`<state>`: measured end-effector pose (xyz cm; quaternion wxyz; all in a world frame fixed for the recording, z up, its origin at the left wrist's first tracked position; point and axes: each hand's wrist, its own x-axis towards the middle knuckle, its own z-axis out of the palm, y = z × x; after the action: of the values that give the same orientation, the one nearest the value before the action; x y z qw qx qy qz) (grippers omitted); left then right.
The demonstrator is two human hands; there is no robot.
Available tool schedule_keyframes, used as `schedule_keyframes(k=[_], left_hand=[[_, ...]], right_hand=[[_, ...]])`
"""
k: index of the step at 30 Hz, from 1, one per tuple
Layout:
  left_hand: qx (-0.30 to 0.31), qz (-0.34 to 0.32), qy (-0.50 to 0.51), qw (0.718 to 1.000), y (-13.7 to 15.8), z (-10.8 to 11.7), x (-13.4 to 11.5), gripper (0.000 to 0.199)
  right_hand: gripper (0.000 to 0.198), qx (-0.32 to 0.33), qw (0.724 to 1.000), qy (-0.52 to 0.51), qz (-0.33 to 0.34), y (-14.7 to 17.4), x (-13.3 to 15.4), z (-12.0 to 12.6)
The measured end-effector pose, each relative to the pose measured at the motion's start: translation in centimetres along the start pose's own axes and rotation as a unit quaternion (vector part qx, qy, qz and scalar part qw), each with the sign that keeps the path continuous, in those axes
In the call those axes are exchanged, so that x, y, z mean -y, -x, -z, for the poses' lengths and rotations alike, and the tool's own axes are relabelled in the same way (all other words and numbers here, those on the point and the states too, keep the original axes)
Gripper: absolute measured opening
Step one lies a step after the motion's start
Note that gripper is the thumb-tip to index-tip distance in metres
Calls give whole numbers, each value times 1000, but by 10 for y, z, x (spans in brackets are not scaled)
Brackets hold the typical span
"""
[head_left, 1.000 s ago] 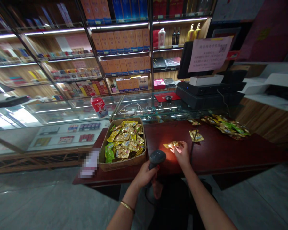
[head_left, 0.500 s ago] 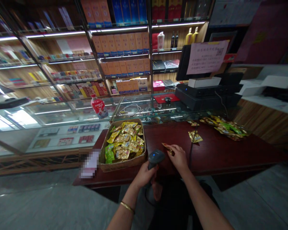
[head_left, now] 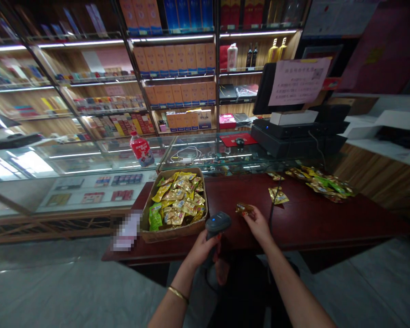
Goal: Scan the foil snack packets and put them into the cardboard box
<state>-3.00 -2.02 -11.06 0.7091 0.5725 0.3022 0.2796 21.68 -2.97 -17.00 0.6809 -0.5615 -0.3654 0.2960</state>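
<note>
My left hand (head_left: 202,248) is wrapped round the handle of a dark barcode scanner (head_left: 218,222), which has a small blue light on top. The scanner's head is at the near edge of the dark red table, just right of a cardboard box (head_left: 174,234) full of small gold, yellow and green snack packets (head_left: 177,196). Between the fingers of my right hand (head_left: 258,223) is one gold-brown snack packet (head_left: 242,208), held above the table and apart from the scanner. Its printing is too small to read.
On the table's right lie a pile of snack packets (head_left: 321,182) and a loose packet (head_left: 278,195). A dark cable (head_left: 272,214) hangs in front. Behind stand a glass counter with a red-labelled bottle (head_left: 141,149), a mouse (head_left: 239,141) and a monitor (head_left: 264,89).
My right hand has turned the snack packet so more of its face shows, with the fingers now at its right end. The scanner has shifted slightly left in view.
</note>
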Motion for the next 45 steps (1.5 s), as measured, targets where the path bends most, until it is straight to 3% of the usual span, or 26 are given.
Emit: schedule_keyframes(k=[8,22,27,31,35,39,42,45], left_hand=[[13,-16,-13,1000,0,-1,-2,39],[1,-20,4,1000,2,1,4,47],[-30,-4,-7,1000,-4,-7,1,46],[-73,28,-7,997,-13,-12,7,48],[-89,35,-11,995,-19,-12,14,48],[-90,25,-10,996,-18,-11,16,48],[-97,29,-1,995,-16,-11,16,48],[-93,24,11,995,-16,-11,17,47]], right_hand=[[50,-11,998,-52,-25,0,-6,-6],[41,43,999,7,-2,5,-4,-7],[43,-30,999,-9,-34,3,12,-3],[45,-72,994,1,-79,-11,43,-9],[45,7,999,-4,-47,-35,79,-54],[39,138,989,8,-43,-51,100,-138],[35,238,967,60,-63,-47,105,-200],[26,268,954,131,-36,-35,107,-231]])
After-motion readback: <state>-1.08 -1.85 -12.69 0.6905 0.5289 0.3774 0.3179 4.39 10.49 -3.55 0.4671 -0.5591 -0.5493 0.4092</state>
